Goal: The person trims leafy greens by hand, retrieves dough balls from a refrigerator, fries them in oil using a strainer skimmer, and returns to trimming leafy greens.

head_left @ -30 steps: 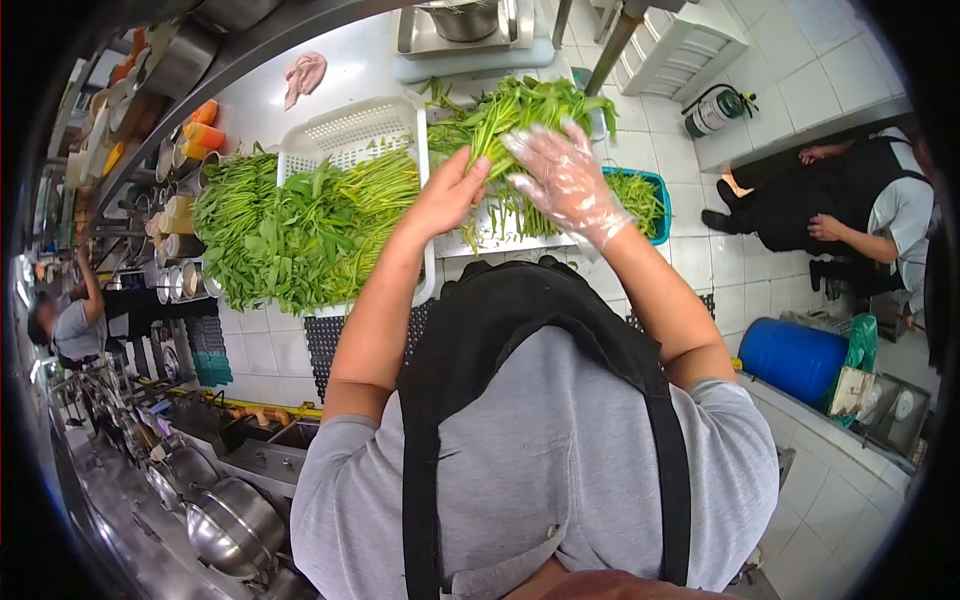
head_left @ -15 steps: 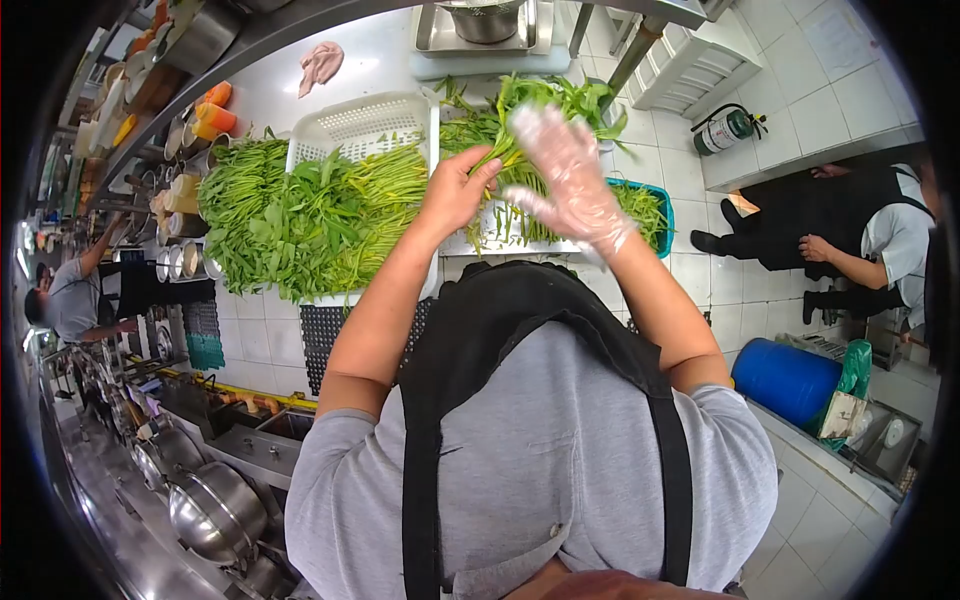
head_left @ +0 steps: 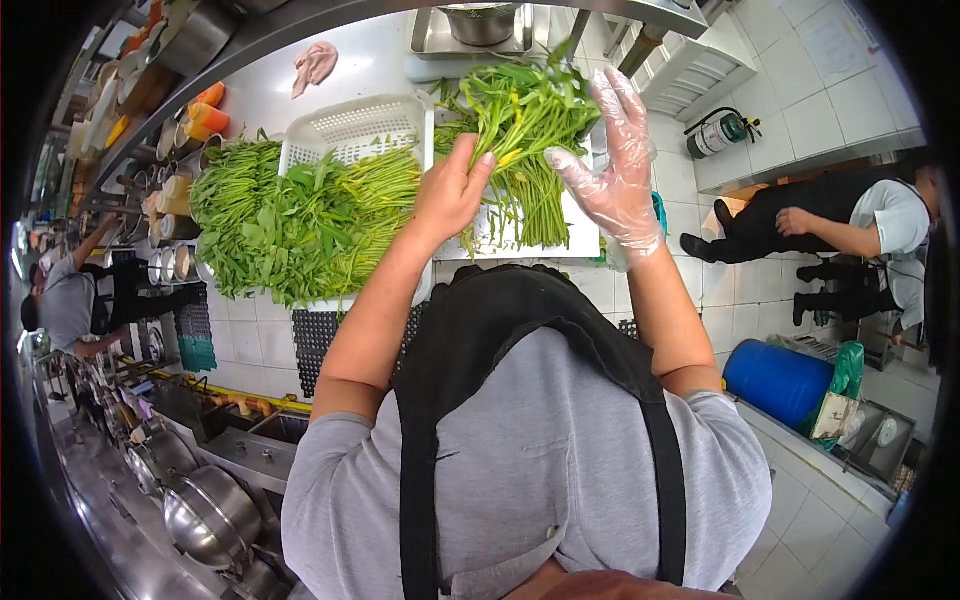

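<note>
Right hand (head_left: pixel 614 172) shifted outward from the bunch of greens (head_left: pixel 525 110); left hand (head_left: pixel 448 195) still clamped on it

Since the earlier frame, the right hand, in a clear glove (head_left: pixel 630 232), has moved away from over the stems and spread open beside the leaves.

Observations, largest to smallest:
- Desk (head_left: pixel 262 95): shiny metal, carries the items below.
- White basket (head_left: pixel 428 135): perforated; long greens (head_left: pixel 320 215) lie in it and over its left side, far part bare.
- Loose stems (head_left: pixel 540 205): to the right of the basket, on a white surface (head_left: pixel 584 236).
- Metal tray (head_left: pixel 428 40): near the far edge, holding a pot (head_left: pixel 482 26).
- Bunch of greens: raised above the loose stems, leaves pointing away from the wearer and to the right.
- Pink cloth (head_left: pixel 314 66): crumpled, beyond the basket.

Grip, left: thumb and fingers together around the stem end of the bunch. Grip, right: thumb and fingers apart, nothing clamped; contact with the nearest leaves cannot be told.
</note>
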Demonstrator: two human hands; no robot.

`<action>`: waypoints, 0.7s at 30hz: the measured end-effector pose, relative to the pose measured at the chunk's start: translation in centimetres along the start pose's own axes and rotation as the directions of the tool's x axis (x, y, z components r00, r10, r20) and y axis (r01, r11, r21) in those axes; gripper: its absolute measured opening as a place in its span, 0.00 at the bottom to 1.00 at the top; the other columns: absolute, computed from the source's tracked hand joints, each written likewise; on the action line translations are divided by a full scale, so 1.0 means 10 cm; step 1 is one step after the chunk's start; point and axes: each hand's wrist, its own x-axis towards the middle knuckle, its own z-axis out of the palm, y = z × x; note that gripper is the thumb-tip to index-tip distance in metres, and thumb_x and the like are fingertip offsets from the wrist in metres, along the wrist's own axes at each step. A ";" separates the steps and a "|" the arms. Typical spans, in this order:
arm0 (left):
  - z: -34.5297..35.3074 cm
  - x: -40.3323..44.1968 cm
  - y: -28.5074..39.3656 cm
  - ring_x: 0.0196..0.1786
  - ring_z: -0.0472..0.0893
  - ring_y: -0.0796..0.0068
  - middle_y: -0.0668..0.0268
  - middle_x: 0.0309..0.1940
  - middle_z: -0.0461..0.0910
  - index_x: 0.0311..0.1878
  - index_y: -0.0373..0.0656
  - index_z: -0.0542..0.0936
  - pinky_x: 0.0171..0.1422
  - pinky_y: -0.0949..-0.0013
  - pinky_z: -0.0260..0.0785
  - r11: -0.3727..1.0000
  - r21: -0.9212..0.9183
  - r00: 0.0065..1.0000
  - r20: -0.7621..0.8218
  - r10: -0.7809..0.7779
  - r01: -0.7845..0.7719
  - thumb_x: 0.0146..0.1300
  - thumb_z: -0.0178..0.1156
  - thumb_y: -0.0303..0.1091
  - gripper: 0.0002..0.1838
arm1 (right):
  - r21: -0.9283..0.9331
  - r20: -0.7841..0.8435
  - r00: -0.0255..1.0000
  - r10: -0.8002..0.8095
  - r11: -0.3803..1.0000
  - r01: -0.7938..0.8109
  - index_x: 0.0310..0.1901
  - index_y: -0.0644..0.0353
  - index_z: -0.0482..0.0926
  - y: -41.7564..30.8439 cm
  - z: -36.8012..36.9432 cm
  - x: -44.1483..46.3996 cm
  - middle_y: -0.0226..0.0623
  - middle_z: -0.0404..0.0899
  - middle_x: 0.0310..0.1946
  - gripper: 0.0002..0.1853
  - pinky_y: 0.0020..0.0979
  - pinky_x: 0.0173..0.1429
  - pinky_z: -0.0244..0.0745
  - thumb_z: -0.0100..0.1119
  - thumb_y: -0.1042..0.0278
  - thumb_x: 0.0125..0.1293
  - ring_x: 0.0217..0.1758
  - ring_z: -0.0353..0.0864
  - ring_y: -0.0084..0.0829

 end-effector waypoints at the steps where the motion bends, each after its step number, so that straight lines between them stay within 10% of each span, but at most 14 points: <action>1: -0.02 0.01 0.04 0.44 0.86 0.36 0.46 0.39 0.85 0.62 0.42 0.75 0.46 0.45 0.74 1.000 0.008 1.000 0.022 -0.020 0.020 0.86 0.56 0.46 0.17 | 0.032 -0.046 0.997 -0.057 0.998 0.058 0.81 0.61 0.71 -0.13 -0.02 0.08 0.54 0.70 0.80 0.47 0.52 0.87 0.62 0.80 0.49 0.66 0.84 0.67 0.55; 5: 0.02 0.04 0.05 0.36 0.86 0.37 0.50 0.30 0.86 0.60 0.46 0.74 0.39 0.42 0.72 0.994 0.009 0.993 -0.048 0.111 -0.110 0.86 0.55 0.51 0.18 | -0.229 0.270 0.943 -0.195 0.938 0.260 0.80 0.57 0.73 -0.19 0.22 0.02 0.49 0.76 0.74 0.41 0.54 0.83 0.66 0.76 0.54 0.69 0.79 0.72 0.56; 11: 0.10 0.05 -0.13 0.32 0.65 0.75 0.66 0.25 0.68 0.46 0.39 0.76 0.39 0.64 0.67 0.923 -0.378 0.996 -0.087 0.036 -0.066 0.90 0.53 0.49 0.21 | -0.152 0.176 0.958 -0.228 0.955 0.256 0.60 0.54 0.88 -0.15 0.43 -0.34 0.40 0.86 0.57 0.21 0.55 0.73 0.72 0.76 0.65 0.66 0.67 0.82 0.50; 21: -0.02 -0.04 -0.21 0.29 0.78 0.64 0.60 0.25 0.75 0.42 0.40 0.76 0.36 0.60 0.71 0.952 -0.306 0.999 -0.046 0.005 -0.019 0.89 0.54 0.50 0.22 | -0.216 0.029 0.924 -0.382 0.900 0.379 0.47 0.54 0.91 -0.06 -0.14 0.39 0.36 0.89 0.42 0.08 0.43 0.53 0.79 0.75 0.71 0.68 0.46 0.87 0.43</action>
